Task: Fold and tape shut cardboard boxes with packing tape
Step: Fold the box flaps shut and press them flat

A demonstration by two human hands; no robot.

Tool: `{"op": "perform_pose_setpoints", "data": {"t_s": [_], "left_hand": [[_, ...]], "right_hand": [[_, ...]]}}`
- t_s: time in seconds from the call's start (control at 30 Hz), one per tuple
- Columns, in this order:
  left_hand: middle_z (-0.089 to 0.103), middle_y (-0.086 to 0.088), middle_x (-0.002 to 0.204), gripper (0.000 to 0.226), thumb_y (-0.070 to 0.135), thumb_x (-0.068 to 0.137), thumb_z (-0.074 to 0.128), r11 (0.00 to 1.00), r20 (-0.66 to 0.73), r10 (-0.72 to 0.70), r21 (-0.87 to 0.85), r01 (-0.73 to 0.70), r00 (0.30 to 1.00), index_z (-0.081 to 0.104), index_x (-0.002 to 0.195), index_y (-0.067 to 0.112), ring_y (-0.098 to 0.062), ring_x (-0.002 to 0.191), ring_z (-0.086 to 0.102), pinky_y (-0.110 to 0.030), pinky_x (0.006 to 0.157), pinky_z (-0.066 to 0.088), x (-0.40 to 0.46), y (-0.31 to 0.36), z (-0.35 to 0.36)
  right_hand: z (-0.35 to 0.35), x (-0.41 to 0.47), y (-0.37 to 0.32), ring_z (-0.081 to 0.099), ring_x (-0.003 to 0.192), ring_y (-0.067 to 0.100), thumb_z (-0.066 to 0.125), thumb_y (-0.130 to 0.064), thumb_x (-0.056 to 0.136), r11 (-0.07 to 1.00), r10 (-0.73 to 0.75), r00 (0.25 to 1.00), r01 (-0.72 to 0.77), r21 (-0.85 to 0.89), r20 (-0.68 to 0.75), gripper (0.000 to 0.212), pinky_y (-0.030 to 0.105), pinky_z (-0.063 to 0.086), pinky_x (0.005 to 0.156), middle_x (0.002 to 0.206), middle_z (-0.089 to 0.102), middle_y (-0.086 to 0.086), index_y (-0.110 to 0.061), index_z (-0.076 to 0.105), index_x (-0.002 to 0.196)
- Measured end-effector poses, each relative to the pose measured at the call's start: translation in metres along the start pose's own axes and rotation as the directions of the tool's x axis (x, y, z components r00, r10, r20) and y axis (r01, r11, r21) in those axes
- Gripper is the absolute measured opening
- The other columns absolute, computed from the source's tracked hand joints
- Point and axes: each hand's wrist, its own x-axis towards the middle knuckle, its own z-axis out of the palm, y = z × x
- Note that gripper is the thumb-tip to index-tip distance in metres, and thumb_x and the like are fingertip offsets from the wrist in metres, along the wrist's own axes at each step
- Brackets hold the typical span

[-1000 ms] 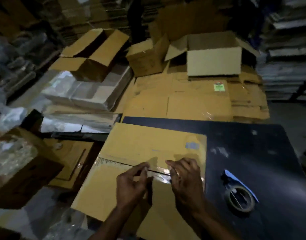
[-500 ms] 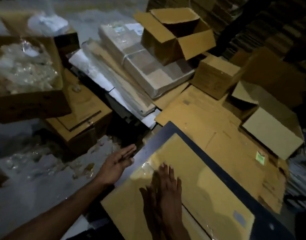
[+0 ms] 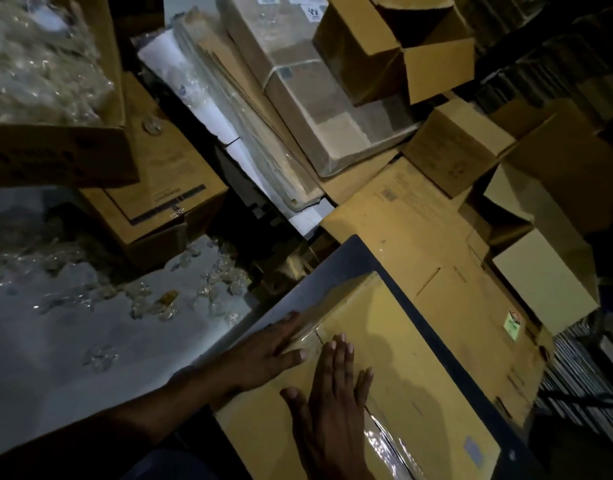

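Head view: right hand (image 3: 333,393) lies flat, fingers spread, on the taped seam (image 3: 384,434) of the cardboard box (image 3: 395,341); left hand (image 3: 263,351), fingers extended, presses its side edge, atop the dark table (image 3: 336,261)

Left hand (image 3: 263,355) and right hand (image 3: 333,403) flat on taped cardboard box (image 3: 402,358) — dark table (image 3: 336,258)

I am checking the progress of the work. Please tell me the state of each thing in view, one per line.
Cardboard box on the table: flaps shut, seam covered with clear tape.
Left hand: open, flat, pressing the box's end.
Right hand: open, flat on the box top.
Small box at the back: flaps open.
Pale box on the right: flaps open.
Flattened cartons: lying unfolded.
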Motion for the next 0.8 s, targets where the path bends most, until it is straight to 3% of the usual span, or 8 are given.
{"op": "perform_pose_setpoints", "data": {"t_s": [0.07, 0.17, 0.27, 0.37, 0.5, 0.6, 0.7, 0.8], "left_hand": [[0.030, 0.019, 0.175, 0.069, 0.050, 0.111, 0.060, 0.993, -0.036, 0.045, 0.109, -0.041, 0.998, 0.031, 0.171, 0.038, -0.003, 0.161, 0.030, -0.019, 0.123, 0.030, 0.004, 0.011, 0.002], [0.043, 0.012, 0.170, 0.064, 0.050, 0.110, 0.060, 0.974, -0.028, 0.055, 0.222, -0.047, 0.998, 0.039, 0.169, 0.034, -0.011, 0.156, 0.041, -0.027, 0.122, 0.038, 0.019, 0.021, -0.001], [0.051, 0.012, 0.161, 0.060, 0.051, 0.110, 0.061, 0.926, -0.013, 0.069, 0.372, -0.059, 0.998, 0.046, 0.166, 0.034, -0.014, 0.146, 0.049, -0.026, 0.106, 0.042, 0.055, 0.039, -0.017], [0.062, 0.000, 0.156, 0.058, 0.063, 0.104, 0.057, 0.869, 0.052, 0.097, 0.483, -0.110, 0.994, 0.058, 0.157, 0.038, -0.022, 0.140, 0.060, -0.037, 0.107, 0.053, 0.103, 0.061, -0.033], [0.078, 0.003, 0.119, 0.044, 0.054, 0.109, 0.054, 0.651, 0.149, 0.229, 0.711, -0.265, 0.962, 0.075, 0.134, 0.026, -0.025, 0.108, 0.074, -0.041, 0.083, 0.059, 0.183, 0.093, -0.031], [0.079, -0.011, 0.123, 0.032, 0.032, 0.108, 0.063, 0.498, 0.098, 0.342, 0.824, -0.269, 0.935, 0.077, 0.136, 0.025, -0.040, 0.112, 0.072, -0.047, 0.083, 0.057, 0.217, 0.130, -0.008], [0.079, -0.013, 0.124, 0.046, 0.032, 0.105, 0.069, 0.474, 0.078, 0.443, 0.825, -0.307, 0.893, 0.068, 0.150, 0.024, -0.039, 0.117, 0.072, -0.047, 0.091, 0.055, 0.191, 0.169, 0.051], [0.080, -0.009, 0.124, 0.050, 0.043, 0.103, 0.071, 0.496, 0.148, 0.500, 0.759, -0.422, 0.853, 0.068, 0.149, 0.023, -0.032, 0.112, 0.075, -0.043, 0.094, 0.059, 0.133, 0.160, 0.136]], "right_hand": [[-0.003, -0.001, 0.002, -0.034, 0.157, 0.016, 0.012, -0.086, 0.099, 1.000, -0.013, 0.999, 0.013, -0.003, 0.030, 0.099, 0.059, -0.015, 0.128, 0.171, -0.036, -0.006, -0.021, -0.020, 0.166], [-0.004, -0.002, 0.021, -0.027, 0.161, 0.017, 0.018, -0.079, 0.105, 0.995, -0.014, 0.998, 0.020, 0.095, -0.061, 0.086, 0.058, -0.013, 0.129, 0.175, -0.027, -0.007, -0.029, -0.009, 0.170], [-0.002, -0.006, 0.073, -0.019, 0.163, 0.021, 0.013, -0.080, 0.102, 0.980, 0.148, 0.981, -0.129, 0.151, -0.123, 0.082, 0.061, -0.004, 0.130, 0.177, -0.020, -0.004, -0.036, 0.007, 0.171], [-0.004, -0.025, 0.142, -0.017, 0.163, 0.020, 0.015, -0.085, 0.097, 0.920, 0.338, 0.934, -0.300, 0.253, -0.120, 0.086, 0.066, 0.000, 0.129, 0.177, -0.020, -0.004, -0.039, 0.010, 0.170], [-0.012, -0.058, 0.229, -0.016, 0.163, 0.020, 0.038, -0.095, 0.087, 0.763, 0.585, 0.810, -0.531, 0.368, -0.045, 0.100, 0.069, 0.000, 0.127, 0.176, -0.018, -0.008, -0.044, 0.010, 0.168], [-0.012, -0.076, 0.280, -0.010, 0.164, 0.027, 0.058, -0.096, 0.077, 0.635, 0.683, 0.724, -0.653, 0.414, 0.095, 0.119, 0.070, 0.003, 0.125, 0.179, -0.011, -0.002, -0.044, 0.003, 0.169], [0.003, -0.087, 0.312, 0.019, 0.161, 0.036, 0.065, -0.101, 0.063, 0.576, 0.664, 0.726, -0.649, 0.497, 0.178, 0.135, 0.065, 0.028, 0.124, 0.177, 0.018, 0.007, -0.043, 0.003, 0.168], [0.020, -0.092, 0.318, 0.045, 0.146, 0.036, 0.054, -0.110, 0.057, 0.625, 0.669, 0.738, -0.624, 0.469, 0.089, 0.139, 0.054, 0.048, 0.110, 0.163, 0.045, 0.008, -0.036, 0.015, 0.168]]}}
